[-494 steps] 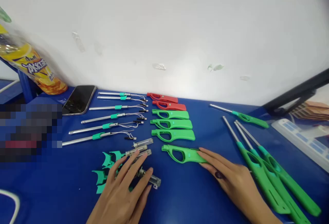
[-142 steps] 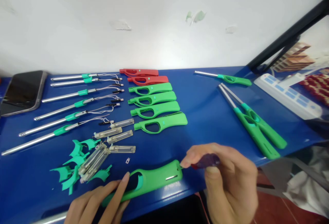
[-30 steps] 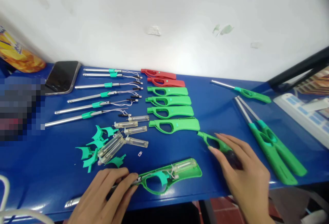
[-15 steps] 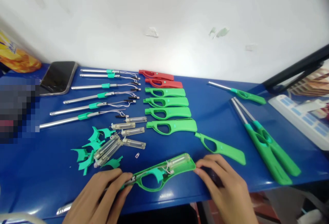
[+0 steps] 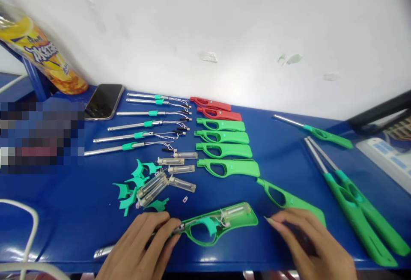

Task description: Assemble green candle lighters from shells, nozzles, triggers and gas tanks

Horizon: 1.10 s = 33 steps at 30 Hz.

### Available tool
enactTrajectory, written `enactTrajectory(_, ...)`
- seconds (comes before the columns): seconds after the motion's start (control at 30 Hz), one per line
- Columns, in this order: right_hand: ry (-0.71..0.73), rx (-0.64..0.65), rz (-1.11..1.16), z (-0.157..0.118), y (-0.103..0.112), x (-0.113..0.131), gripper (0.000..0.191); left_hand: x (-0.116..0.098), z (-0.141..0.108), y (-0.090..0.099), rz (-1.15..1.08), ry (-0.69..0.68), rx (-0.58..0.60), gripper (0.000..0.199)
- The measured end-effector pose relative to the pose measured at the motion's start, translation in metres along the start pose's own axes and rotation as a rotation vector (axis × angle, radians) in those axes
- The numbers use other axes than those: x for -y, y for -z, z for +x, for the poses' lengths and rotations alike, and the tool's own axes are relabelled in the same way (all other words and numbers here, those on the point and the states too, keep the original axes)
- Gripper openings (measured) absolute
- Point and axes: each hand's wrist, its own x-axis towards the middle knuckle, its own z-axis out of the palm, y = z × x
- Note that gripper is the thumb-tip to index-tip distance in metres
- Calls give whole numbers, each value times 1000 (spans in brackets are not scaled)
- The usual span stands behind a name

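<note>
My left hand (image 5: 144, 241) is closed around the metal tube and neck of an open green gas lighter (image 5: 205, 242) at the table's front. Its half shell lies open side up, showing a clear fuel tank (image 5: 236, 211), thin white wires and a teal trigger (image 5: 210, 225). To the right of the shell and apart from it, my right hand (image 5: 313, 239) is closed in a pinch. A small pale tip shows at its fingertips, and something dark lies under the palm; I cannot make out what it is. Just beyond this hand lies a green half shell (image 5: 300, 205).
Metal tubes (image 5: 135, 113) with wires lie at the back left, near teal triggers (image 5: 138, 181) and clear tanks (image 5: 183, 169). Red (image 5: 221, 114) and green shells (image 5: 236, 168) form a column. Lighters (image 5: 359, 211), a power strip (image 5: 382, 160), a phone (image 5: 104, 101) and a bottle (image 5: 48, 55) surround them.
My right hand has come away from the shell's end and moved right. The left hand keeps its hold on the lighter. The whole view has shifted, so things appear further right.
</note>
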Motion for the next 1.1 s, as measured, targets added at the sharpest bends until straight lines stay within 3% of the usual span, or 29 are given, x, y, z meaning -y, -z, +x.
enactTrajectory(0.17, 35, -1, 125, 33, 0, 36, 15, 2, 1, -1, 10, -66, 17, 30)
enactTrajectory(0.33, 189, 250, 391, 65, -38, 102, 14, 3, -2, -1, -86, -38, 77, 32)
enactTrajectory(0.43, 221, 211, 338, 75, -63, 128, 23, 0, -3, -1, -101, -11, 64, 34)
enactTrajectory(0.53, 240, 187, 331, 78, -72, 137, 27, -4, -2, -1, -118, 16, 30, 33)
enactTrajectory(0.67, 220, 235, 368, 72, -51, 119, 23, -5, -1, 1, -130, 28, 33, 35)
enactTrajectory(0.77, 233, 240, 300, 62, -27, 88, 15, -2, -4, 4, -113, 16, 63, 37)
enactTrajectory(0.87, 254, 283, 171, 48, -12, 53, 20, 0, -4, 7, -92, -4, 101, 36)
enactTrajectory(0.97, 228, 349, 147, 31, -8, 30, 21, -4, -1, 7, -54, 8, 65, 33)
enactTrajectory(1.03, 183, 368, 176, 22, -8, 24, 18, -10, 4, 6, -33, 44, -16, 31)
enactTrajectory(1.1, 152, 372, 216, 17, -10, 24, 16, -16, 9, 6, -69, 51, -21, 30)
